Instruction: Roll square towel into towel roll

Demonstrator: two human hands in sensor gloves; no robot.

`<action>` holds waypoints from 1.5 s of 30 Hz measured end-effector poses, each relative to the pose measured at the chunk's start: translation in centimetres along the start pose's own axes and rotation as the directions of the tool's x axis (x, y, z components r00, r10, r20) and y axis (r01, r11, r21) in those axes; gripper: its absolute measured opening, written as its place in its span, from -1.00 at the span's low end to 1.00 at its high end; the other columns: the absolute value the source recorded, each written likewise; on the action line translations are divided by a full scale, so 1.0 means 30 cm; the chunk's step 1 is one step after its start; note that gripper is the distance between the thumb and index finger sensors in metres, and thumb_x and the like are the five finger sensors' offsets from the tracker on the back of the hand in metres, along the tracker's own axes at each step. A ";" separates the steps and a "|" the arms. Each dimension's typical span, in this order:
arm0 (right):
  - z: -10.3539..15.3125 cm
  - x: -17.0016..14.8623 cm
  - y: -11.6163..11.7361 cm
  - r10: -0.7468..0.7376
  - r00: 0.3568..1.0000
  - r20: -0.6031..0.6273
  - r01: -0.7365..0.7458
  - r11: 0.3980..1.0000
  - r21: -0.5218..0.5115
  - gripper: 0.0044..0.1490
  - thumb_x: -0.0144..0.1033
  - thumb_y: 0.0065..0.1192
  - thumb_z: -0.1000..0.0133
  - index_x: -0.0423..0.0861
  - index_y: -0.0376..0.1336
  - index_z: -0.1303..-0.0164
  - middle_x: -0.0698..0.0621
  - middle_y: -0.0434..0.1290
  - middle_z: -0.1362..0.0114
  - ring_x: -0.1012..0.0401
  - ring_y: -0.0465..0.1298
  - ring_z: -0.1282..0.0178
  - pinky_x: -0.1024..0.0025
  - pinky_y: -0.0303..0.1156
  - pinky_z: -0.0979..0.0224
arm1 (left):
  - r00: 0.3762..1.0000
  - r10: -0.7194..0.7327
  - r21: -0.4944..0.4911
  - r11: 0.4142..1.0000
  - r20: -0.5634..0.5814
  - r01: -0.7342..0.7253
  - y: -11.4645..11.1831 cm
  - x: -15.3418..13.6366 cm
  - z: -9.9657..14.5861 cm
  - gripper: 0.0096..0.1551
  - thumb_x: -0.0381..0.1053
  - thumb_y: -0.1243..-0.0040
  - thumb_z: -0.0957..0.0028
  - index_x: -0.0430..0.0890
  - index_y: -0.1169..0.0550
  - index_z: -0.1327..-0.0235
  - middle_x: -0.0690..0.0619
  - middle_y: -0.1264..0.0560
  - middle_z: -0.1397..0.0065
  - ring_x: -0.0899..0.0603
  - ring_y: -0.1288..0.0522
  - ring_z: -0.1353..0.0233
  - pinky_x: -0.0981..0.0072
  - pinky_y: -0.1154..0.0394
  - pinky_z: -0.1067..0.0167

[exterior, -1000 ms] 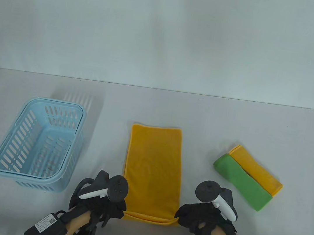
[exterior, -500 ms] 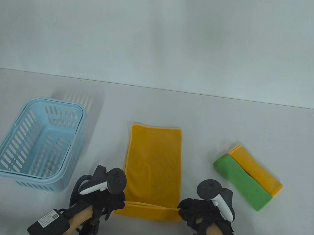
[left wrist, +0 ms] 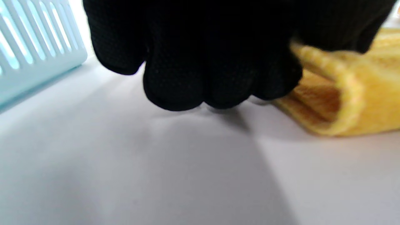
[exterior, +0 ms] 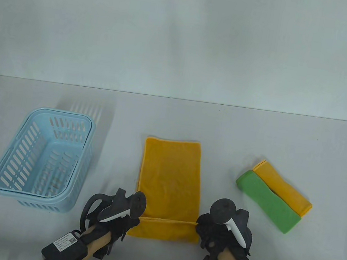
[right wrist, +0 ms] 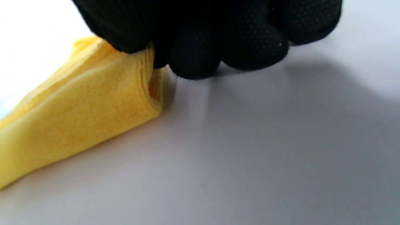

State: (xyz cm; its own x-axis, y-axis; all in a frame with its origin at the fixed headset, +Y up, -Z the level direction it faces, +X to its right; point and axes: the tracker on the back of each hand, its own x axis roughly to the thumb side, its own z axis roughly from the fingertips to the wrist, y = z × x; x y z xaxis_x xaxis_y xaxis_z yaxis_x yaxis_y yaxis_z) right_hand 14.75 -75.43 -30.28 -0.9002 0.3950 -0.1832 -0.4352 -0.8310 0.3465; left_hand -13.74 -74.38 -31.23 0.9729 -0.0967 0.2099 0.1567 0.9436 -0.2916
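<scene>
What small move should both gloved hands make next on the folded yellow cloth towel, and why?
Probably turn the near edge over again, away from the person. The left hand and right hand each pinch a corner of the folded yellow cloth towel; only one short turn shows, the rest lies flat.

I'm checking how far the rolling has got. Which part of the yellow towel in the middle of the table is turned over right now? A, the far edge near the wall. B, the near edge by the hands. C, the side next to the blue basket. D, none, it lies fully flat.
B: the near end of the yellow towel is folded over between the left hand and right hand, which pinch its corners.
</scene>
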 end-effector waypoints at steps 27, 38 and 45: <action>-0.015 -0.009 0.006 -0.001 0.999 -0.038 -0.001 0.998 -0.058 -0.47 0.02 0.28 0.16 0.14 0.36 -0.01 0.12 0.56 0.04 0.13 0.54 0.08 0.05 0.43 -0.15 | 0.995 -0.044 0.114 0.992 -0.090 0.054 -0.009 -0.002 0.005 -0.56 0.35 -0.18 0.23 0.20 -0.69 0.21 0.25 -0.68 0.01 -0.03 -0.70 -0.06 -0.04 -0.50 -0.30; 0.053 -0.001 -0.105 -0.189 0.977 0.100 0.198 0.976 -0.094 -0.27 0.09 0.28 0.20 0.15 0.26 -0.21 0.07 0.50 -0.24 0.03 0.51 -0.22 -0.06 0.38 -0.31 | 0.981 0.192 0.187 0.965 -0.023 -0.185 0.099 -0.067 0.061 -0.24 0.41 -0.22 0.31 0.15 -0.60 -0.19 0.15 -0.63 -0.26 -0.11 -0.67 -0.24 -0.11 -0.47 -0.33; 0.111 0.098 -0.043 -0.010 0.963 0.271 0.009 1.000 0.006 -0.12 0.13 0.29 0.23 0.17 0.13 -0.33 0.08 0.32 -0.43 -0.01 0.35 -0.44 -0.12 0.26 -0.43 | 0.976 0.092 0.142 0.982 0.200 -0.121 0.102 0.029 0.110 -0.18 0.38 -0.21 0.31 0.17 -0.50 -0.31 0.15 -0.53 -0.39 -0.11 -0.61 -0.35 -0.11 -0.44 -0.36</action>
State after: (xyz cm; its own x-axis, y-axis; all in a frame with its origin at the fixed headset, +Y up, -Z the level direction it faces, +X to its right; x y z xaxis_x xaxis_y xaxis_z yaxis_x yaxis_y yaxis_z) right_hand 12.62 -71.89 -28.21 -0.8662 0.4949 0.0692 -0.4433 -0.8249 0.3506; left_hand -12.98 -70.53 -28.86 0.9295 0.0553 0.3647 0.0120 0.9836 -0.1797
